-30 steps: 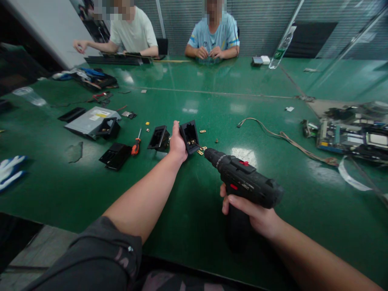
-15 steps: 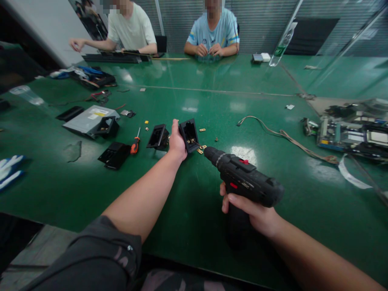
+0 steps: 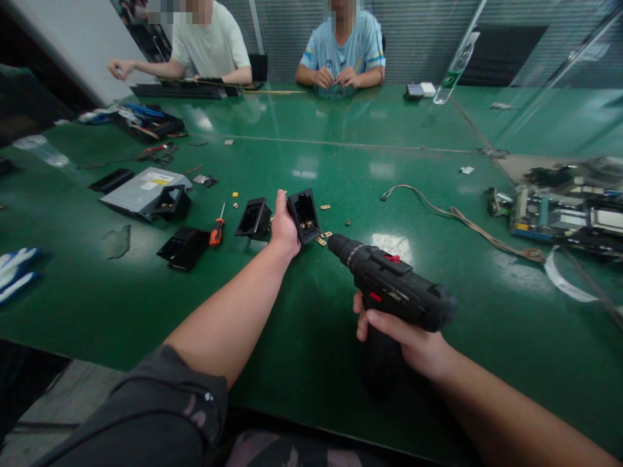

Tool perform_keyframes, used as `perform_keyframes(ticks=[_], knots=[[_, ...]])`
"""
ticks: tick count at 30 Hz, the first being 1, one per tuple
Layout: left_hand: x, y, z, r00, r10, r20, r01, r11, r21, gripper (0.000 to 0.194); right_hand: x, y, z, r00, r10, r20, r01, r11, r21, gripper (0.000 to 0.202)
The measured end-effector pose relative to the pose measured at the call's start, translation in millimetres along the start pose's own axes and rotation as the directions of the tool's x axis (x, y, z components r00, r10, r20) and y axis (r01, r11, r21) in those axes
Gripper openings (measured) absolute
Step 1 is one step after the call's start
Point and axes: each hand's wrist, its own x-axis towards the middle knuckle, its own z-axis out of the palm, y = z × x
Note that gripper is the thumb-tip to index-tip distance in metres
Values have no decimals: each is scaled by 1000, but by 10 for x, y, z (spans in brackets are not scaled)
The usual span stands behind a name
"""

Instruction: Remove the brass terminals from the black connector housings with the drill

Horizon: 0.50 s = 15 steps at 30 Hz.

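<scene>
My left hand (image 3: 285,228) grips a black box-shaped plastic housing (image 3: 304,214), whose open side faces right and shows brass-coloured metal pieces inside. My right hand (image 3: 394,327) is wrapped round the handle of a black cordless drill (image 3: 389,279). The drill's chuck points left at the housing, and its bit reaches to the lower part of the opening; whether the tip touches a screw is too small to tell. Small brass plates (image 3: 321,241) lie beside the bit. Left of my left hand stands a second black housing (image 3: 254,218).
An orange screwdriver (image 3: 217,232), a black plastic part (image 3: 183,248) and a grey metal drive (image 3: 141,192) lie left. A cable (image 3: 457,217) and circuit boards (image 3: 569,214) are on the right. Two people sit across the green table (image 3: 272,324), near a bottle (image 3: 456,70).
Almost nothing differs. Both hands, the drill and the housing keep their positions; the view has shifted very slightly.
</scene>
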Motion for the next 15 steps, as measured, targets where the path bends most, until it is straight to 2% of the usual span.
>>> perform_keyframes(ticks=[15], knots=[[2,3,-16,1000,-5,-9,5,1000,-18,69,-9,20,0,1000,10,6,-10,1000,-12,38]])
